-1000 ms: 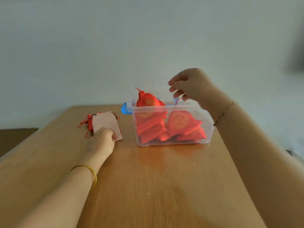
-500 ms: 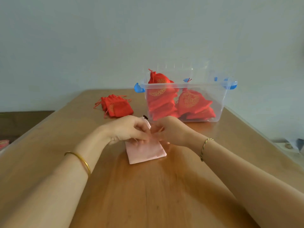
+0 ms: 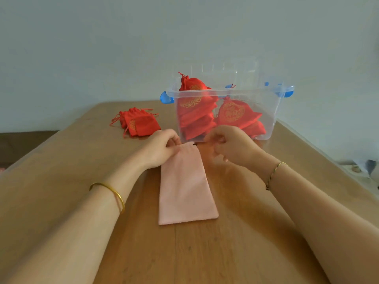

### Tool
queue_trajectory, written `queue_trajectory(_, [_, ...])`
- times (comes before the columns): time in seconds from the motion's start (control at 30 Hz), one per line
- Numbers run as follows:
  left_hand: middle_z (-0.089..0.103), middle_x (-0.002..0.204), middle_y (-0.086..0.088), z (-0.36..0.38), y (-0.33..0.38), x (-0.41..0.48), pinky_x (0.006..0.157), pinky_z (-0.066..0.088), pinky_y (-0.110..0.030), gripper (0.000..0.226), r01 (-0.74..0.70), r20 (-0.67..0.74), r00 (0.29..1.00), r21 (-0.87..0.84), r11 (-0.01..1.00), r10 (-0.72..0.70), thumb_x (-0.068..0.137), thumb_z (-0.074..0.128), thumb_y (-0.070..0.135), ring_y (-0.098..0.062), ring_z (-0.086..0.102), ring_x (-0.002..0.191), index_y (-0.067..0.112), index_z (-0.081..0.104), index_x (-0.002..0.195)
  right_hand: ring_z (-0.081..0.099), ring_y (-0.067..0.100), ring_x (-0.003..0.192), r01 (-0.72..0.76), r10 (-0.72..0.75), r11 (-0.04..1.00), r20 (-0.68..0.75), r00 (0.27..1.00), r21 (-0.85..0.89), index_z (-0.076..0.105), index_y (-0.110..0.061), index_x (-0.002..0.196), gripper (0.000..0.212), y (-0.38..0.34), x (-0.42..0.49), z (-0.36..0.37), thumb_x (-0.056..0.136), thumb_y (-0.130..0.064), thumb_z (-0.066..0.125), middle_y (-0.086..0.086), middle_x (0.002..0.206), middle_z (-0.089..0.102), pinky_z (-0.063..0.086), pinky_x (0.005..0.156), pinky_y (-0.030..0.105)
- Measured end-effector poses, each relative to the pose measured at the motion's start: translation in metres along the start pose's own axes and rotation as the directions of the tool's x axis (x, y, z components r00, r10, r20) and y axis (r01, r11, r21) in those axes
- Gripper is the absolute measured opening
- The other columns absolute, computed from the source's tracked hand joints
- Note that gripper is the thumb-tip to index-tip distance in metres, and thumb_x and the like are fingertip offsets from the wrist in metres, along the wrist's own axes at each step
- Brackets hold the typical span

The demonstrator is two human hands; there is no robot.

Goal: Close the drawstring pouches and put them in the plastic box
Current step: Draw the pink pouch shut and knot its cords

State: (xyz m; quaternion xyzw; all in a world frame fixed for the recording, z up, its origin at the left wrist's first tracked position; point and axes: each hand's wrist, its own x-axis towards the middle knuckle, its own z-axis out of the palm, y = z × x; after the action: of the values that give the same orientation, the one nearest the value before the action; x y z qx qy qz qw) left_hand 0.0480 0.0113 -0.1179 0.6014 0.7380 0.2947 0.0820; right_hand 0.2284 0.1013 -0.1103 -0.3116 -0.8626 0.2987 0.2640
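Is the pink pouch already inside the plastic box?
No, the pink pouch lies flat on the table in front of the plastic box, with the left hand and right hand at its top edge.

Both your forearms come in from the bottom corners and angle toward each other, backs of the hands up. Your left hand (image 3: 162, 149) has its fingers curled, pinching the top left corner of the pink pouch (image 3: 184, 185). Your right hand (image 3: 232, 147), a bit blurry, is curled too, pinching the pouch's dark drawstring (image 3: 198, 143), close to the left but not touching.
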Motion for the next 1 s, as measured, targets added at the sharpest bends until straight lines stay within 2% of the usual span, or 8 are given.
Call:
queue_trajectory(0.07, [0.054,0.093,-0.002,0.003,0.009,-0.003,0.066,0.040,-0.018,0.006,-0.090,-0.017,0.996,-0.074,0.993,0.089,0.091,0.053,0.013,-0.013,0.052,0.082,0.019,0.052,0.089,0.057,0.013,0.085,-0.021,0.021,1.000,-0.010,1.000,0.000,0.061,-0.010,0.115,0.046,0.002,0.001,-0.005,0.077,0.010,0.042,0.000,0.110,0.062,0.040,0.050,0.003])
queue_trajectory(0.17, [0.054,0.092,-0.001,0.005,0.018,-0.010,0.075,0.042,-0.028,0.007,-0.158,-0.005,0.987,-0.119,0.980,0.159,0.093,0.048,0.013,-0.014,0.051,0.085,0.019,0.049,0.094,0.058,0.012,0.074,-0.046,0.044,0.999,0.055,0.998,0.025,0.059,-0.013,0.119,0.050,-0.002,-0.003,-0.008,0.078,0.009,0.041,-0.003,0.115,0.061,0.046,0.051,0.017])
queue_trajectory(0.27, [0.054,0.088,-0.001,0.004,0.021,-0.014,0.076,0.042,-0.031,0.006,-0.187,-0.034,0.982,-0.113,0.976,0.184,0.094,0.045,0.013,-0.015,0.052,0.086,0.018,0.049,0.096,0.060,0.023,0.067,-0.123,0.109,0.990,0.182,0.977,0.065,0.064,-0.012,0.105,0.039,-0.003,-0.006,-0.012,0.077,0.006,0.045,0.007,0.105,0.067,0.044,0.051,0.026])
queue_trajectory(0.43, [0.049,0.080,0.010,0.002,0.015,-0.017,0.073,0.039,-0.023,0.007,-0.177,-0.083,0.983,-0.140,0.974,0.166,0.095,0.044,0.015,-0.005,0.048,0.079,0.022,0.047,0.097,0.058,0.011,0.058,-0.293,0.165,0.903,0.376,0.912,0.314,0.063,-0.010,0.093,0.016,0.001,-0.009,-0.017,0.085,-0.001,0.052,-0.001,0.075,0.060,0.038,0.055,0.026])
queue_trajectory(0.6, [0.049,0.080,0.010,0.003,0.014,-0.019,0.074,0.043,-0.030,0.006,-0.181,-0.100,0.980,-0.101,0.978,0.171,0.095,0.044,0.020,-0.008,0.051,0.080,0.026,0.045,0.096,0.051,0.009,0.051,-0.297,0.133,0.893,0.433,0.892,0.339,0.064,-0.007,0.094,0.011,0.004,-0.009,-0.014,0.090,-0.007,0.054,-0.003,0.067,0.060,0.037,0.047,0.020])
queue_trajectory(0.73, [0.050,0.082,0.010,0.003,0.013,-0.020,0.071,0.043,-0.031,0.005,-0.175,-0.093,0.981,-0.067,0.982,0.169,0.095,0.044,0.022,-0.009,0.051,0.081,0.026,0.044,0.096,0.050,0.011,0.048,-0.334,0.196,0.834,0.329,0.924,0.440,0.057,-0.007,0.078,0.018,0.004,-0.008,-0.015,0.093,-0.009,0.048,0.008,0.075,0.064,0.036,0.046,0.021])
queue_trajectory(0.83, [0.049,0.081,0.011,0.004,0.013,-0.020,0.070,0.042,-0.030,0.005,-0.168,-0.087,0.983,-0.073,0.983,0.161,0.095,0.044,0.022,-0.007,0.050,0.079,0.027,0.044,0.095,0.062,0.020,0.058,-0.407,0.259,0.709,0.324,0.910,0.576,0.052,-0.007,0.088,0.010,0.002,-0.007,-0.016,0.094,-0.009,0.045,0.013,0.082,0.068,0.043,0.048,0.024])
queue_trajectory(1.0, [0.048,0.080,0.009,0.003,0.014,-0.020,0.076,0.045,-0.034,0.006,-0.187,-0.118,0.978,-0.098,0.977,0.175,0.095,0.044,0.020,-0.010,0.049,0.080,0.026,0.045,0.095,0.063,0.019,0.064,-0.417,0.237,0.769,0.389,0.890,0.486,0.056,-0.007,0.116,0.026,0.003,-0.007,-0.009,0.092,-0.003,0.047,0.012,0.093,0.068,0.041,0.054,0.027])
